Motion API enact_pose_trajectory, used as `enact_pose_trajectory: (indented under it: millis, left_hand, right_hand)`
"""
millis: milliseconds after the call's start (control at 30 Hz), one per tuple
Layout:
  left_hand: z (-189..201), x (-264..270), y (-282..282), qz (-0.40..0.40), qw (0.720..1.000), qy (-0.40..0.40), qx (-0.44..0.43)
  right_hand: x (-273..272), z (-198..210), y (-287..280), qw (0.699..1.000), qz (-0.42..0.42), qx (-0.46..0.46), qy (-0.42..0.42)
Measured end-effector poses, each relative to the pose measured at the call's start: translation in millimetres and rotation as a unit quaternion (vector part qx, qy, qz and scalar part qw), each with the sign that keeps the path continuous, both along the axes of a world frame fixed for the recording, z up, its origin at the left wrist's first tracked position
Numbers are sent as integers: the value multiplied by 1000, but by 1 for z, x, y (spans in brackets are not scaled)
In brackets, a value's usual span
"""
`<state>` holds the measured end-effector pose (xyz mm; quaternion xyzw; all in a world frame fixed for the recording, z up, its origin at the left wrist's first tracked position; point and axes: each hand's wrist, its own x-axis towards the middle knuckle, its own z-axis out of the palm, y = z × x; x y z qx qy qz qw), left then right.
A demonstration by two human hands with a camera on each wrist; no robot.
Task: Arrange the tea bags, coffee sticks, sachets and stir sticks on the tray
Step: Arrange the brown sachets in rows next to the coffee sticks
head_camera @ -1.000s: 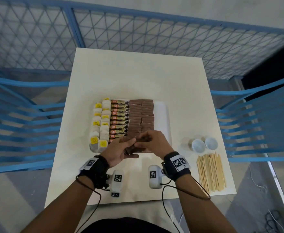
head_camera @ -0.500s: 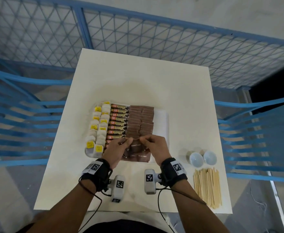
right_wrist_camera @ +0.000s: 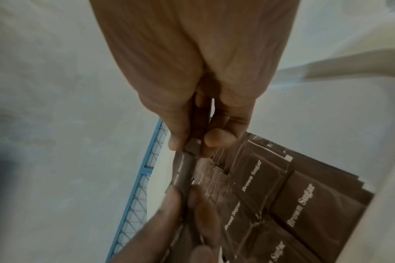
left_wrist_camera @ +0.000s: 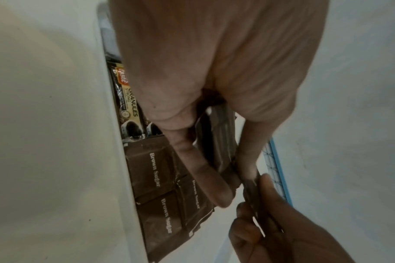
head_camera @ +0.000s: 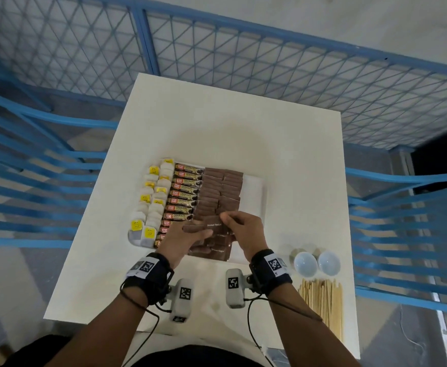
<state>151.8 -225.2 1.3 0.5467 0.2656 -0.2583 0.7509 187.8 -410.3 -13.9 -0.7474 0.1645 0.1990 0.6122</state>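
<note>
Head view: white rectangular tray (head_camera: 254,189) holds yellow-tagged tea bags (head_camera: 150,205), "GRANULES" coffee sticks (head_camera: 184,193) and brown "Brown Sugar" sachets (head_camera: 221,190). Left hand (head_camera: 182,241) and right hand (head_camera: 244,230) pinch one sachet (head_camera: 211,225) over the tray's near edge.

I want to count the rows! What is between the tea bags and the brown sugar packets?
In the head view, a row of coffee sticks lies between the tea bags and the brown sugar packets.

2 small white bowls (head_camera: 317,263) — 1 white tray (head_camera: 254,186).
</note>
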Motion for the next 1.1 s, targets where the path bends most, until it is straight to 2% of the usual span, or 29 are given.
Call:
enact_pose_trajectory:
  millis: [100, 233, 367, 433, 500, 667, 900, 1100]
  left_hand:
    - [-4, 2, 1, 21, 1000, 1, 17]
    - [-6, 4, 1, 35, 998, -10, 45]
    - [-6, 9, 2, 38, 997, -16, 70]
    - [-6, 10, 4, 32, 997, -22, 73]
    - [-6, 10, 6, 34, 996, -27, 81]
    - [-9, 9, 17, 81, 994, -9, 71]
    - [-13, 4, 26, 79, 996, 17, 46]
    - [-15, 0, 29, 70, 996, 21, 48]
  right_hand:
    - [1, 1, -1, 998, 58, -16, 8]
    - [4, 3, -3, 997, 67, -35, -9]
    - [8, -2, 0, 986, 106, -121, -49]
    - [9, 1, 4, 983, 122, -125, -52]
    - [12, 3, 5, 983, 118, -126, -58]
    - [17, -7, -4, 985, 38, -162, -45]
    - [10, -13, -6, 973, 66, -221, -21]
    - [7, -20, -1, 963, 69, -257, -36]
